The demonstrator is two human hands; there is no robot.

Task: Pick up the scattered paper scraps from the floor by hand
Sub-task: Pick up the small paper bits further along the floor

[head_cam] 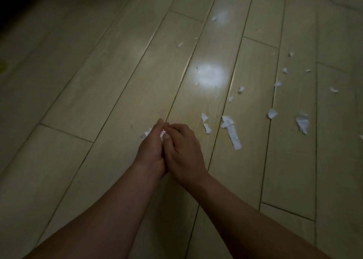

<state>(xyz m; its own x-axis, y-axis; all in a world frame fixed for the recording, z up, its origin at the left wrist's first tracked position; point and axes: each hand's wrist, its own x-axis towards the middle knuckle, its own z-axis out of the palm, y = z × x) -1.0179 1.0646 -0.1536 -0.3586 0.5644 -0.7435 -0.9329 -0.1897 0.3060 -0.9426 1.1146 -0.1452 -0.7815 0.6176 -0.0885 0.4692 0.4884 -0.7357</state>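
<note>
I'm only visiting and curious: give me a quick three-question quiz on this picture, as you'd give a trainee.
1. True or false: the left hand and the right hand are far apart.
2. Most loose scraps on the floor lie: A) left of the hands, B) right of the hands, C) behind the arms.
3. Fill in: the longest loose piece is a white ___.
Key: 1 false: they touch, with white paper showing at the left hand. 2 B. 3 strip.

One left hand [152, 150], one right hand [183, 148], roughly twenty paper scraps [230, 133].
</note>
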